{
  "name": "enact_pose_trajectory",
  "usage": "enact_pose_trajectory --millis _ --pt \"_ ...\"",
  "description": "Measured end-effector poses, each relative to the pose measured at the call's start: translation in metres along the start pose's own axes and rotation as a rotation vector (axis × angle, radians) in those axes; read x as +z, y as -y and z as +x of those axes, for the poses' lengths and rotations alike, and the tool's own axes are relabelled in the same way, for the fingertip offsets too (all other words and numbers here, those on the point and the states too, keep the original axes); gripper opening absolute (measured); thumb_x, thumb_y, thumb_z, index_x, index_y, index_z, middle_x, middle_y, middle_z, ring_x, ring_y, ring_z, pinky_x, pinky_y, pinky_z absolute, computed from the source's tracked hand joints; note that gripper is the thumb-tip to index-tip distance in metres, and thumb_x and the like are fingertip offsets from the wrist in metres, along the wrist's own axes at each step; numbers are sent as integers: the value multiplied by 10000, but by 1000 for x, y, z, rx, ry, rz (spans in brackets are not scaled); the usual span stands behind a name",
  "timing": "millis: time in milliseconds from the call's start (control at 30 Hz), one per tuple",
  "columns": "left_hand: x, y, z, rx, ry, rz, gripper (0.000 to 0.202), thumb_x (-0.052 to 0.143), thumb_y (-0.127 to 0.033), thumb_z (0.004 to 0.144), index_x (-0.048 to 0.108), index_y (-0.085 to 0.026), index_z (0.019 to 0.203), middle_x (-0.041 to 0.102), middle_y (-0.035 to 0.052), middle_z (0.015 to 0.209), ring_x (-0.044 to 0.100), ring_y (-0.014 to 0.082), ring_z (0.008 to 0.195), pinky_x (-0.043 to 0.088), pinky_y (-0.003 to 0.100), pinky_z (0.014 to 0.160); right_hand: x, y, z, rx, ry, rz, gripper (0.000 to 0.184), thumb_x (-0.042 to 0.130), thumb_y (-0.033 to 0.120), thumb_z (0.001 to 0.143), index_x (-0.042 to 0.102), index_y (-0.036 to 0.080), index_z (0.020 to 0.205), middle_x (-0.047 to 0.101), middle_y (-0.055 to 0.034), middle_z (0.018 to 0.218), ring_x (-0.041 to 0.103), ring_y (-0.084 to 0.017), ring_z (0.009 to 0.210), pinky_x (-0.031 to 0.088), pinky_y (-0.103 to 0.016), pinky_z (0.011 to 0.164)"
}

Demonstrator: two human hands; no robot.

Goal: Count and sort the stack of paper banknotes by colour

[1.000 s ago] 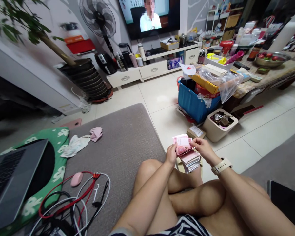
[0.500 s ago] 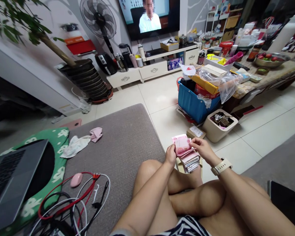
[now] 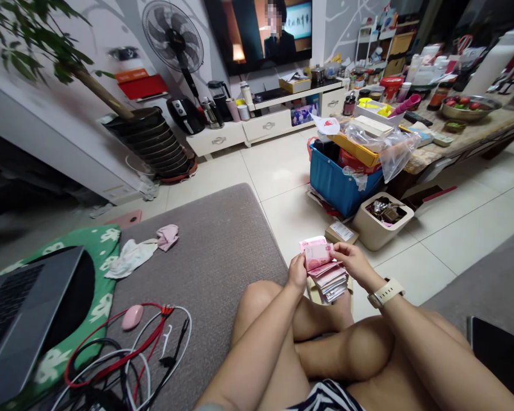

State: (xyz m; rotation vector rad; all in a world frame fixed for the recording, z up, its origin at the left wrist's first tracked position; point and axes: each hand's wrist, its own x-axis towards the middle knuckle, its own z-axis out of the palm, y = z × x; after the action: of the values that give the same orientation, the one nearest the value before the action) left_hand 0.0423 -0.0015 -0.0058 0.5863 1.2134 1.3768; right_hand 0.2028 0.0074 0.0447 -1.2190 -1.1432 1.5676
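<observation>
Above my crossed legs, my left hand [image 3: 297, 272] is closed on the left side of a folded stack of pink banknotes [image 3: 319, 257]. My right hand [image 3: 352, 261] pinches the right edge of a note at the top of it. A watch with a pale strap [image 3: 386, 293] is on my right wrist. Just below the notes shows a thick bundle of layered paper edges [image 3: 332, 285], pink on top and whitish lower down. Whether it is all one stack with the notes I cannot tell.
On the grey sofa [image 3: 223, 240] lie tangled cables [image 3: 154, 337], a pink mouse [image 3: 132, 317], cloths [image 3: 131, 258] and a laptop [image 3: 21, 308]. A phone [image 3: 494, 357] rests at right. Ahead stand a beige bin [image 3: 379, 231], a blue crate [image 3: 340, 180] and a cluttered table [image 3: 437, 151].
Both hands keep their hold on the banknotes, with only a slight shift of the top note and the right fingers. The television picture has changed.
</observation>
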Motion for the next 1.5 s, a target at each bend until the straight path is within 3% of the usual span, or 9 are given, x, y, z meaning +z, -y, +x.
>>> enact_pose_trajectory --millis 433,667,800,933,1133,1333,1500 --pt "6 -2 -5 -150 88 -126 323 713 -434 660 718 -141 794 734 58 747 653 209 681 502 316 628 -3 -4 4 13 -52 10 393 775 526 639 590 185 704 580 23 620 452 -116 530 327 -260 526" --pt "7 -8 -9 -176 86 -172 283 728 -340 607 508 -181 527 525 -46 506 485 108 494 383 229 481 -4 -2 5 28 -91 90 433 822 527 570 588 179 681 582 29 585 470 -115 514 340 -257 517" --pt "7 -10 -8 -175 66 -202 246 753 -352 610 595 -163 615 632 -2 602 580 151 588 437 265 570 -6 1 4 30 -30 110 391 745 550 673 613 184 705 571 22 551 426 -105 461 283 -248 462" --pt "7 -8 -7 -140 73 -228 275 806 -363 583 646 -154 665 687 30 659 643 194 670 482 319 698 -7 1 5 -2 -35 56 403 738 563 687 604 183 656 598 -3 568 467 -120 501 324 -258 489" --pt "3 -2 -3 -162 125 -196 278 830 -335 572 685 -147 717 654 -9 586 562 126 534 449 268 608 -10 -6 8 27 -166 44 409 822 505 604 577 207 740 576 33 588 446 -117 483 327 -259 473" --pt "3 -3 -5 -146 193 -136 350 816 -362 604 727 -121 842 738 66 780 648 191 706 483 321 729 -9 -3 7 41 -125 66 393 789 534 627 598 201 714 538 40 542 433 -121 480 326 -266 486" --pt "4 -1 -4 -145 162 -128 320 796 -378 621 725 -131 812 732 58 763 649 198 714 485 327 733 -9 -1 6 22 -102 82 397 809 520 605 597 190 668 571 23 568 473 -126 514 340 -264 515"
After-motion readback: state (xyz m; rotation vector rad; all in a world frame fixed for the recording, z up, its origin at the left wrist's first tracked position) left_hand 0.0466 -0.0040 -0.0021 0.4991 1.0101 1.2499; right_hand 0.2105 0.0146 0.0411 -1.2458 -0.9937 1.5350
